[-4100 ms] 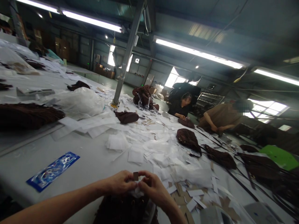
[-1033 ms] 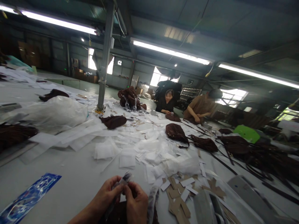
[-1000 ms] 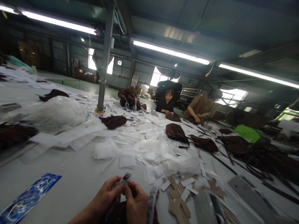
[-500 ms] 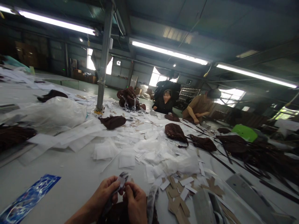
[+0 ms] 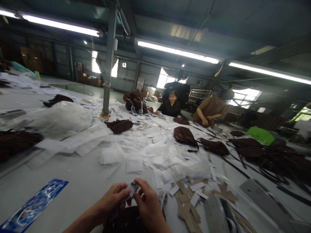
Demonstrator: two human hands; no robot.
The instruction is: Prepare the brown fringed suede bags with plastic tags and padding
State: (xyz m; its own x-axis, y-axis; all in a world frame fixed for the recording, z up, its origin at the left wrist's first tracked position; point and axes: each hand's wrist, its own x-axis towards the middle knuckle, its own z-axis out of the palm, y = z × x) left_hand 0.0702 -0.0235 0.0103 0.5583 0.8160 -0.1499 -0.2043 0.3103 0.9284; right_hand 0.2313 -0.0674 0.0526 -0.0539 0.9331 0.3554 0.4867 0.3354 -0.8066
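At the front edge of the table my left hand [image 5: 118, 194] pinches a small grey-white piece of thin wrapping [image 5: 132, 188], its exact kind unclear. My right hand [image 5: 150, 201] is closed round the other side of that piece, thumb and forefinger on its top. Below both hands lies a dark brown bag [image 5: 128, 220], partly hidden by them. A strip of the same greyish wrapping runs down under the left hand towards the bag. Right of my right hand lie loose pieces of brown and white card [image 5: 186, 200].
White paper sheets [image 5: 134, 163] and a clear plastic bag [image 5: 65, 118] cover much of the table. A blue patterned packet [image 5: 34, 207] lies left, a grey tape dispenser [image 5: 218, 212] right. Brown bags [image 5: 185, 136] with long straps stand farther back. Two people [image 5: 170, 105] sit across; a post [image 5: 108, 71] rises beyond.
My right hand has shifted up and its forefinger now reaches over the top of the wrapped piece. The left hand keeps its pinch. The view has swung slightly left.
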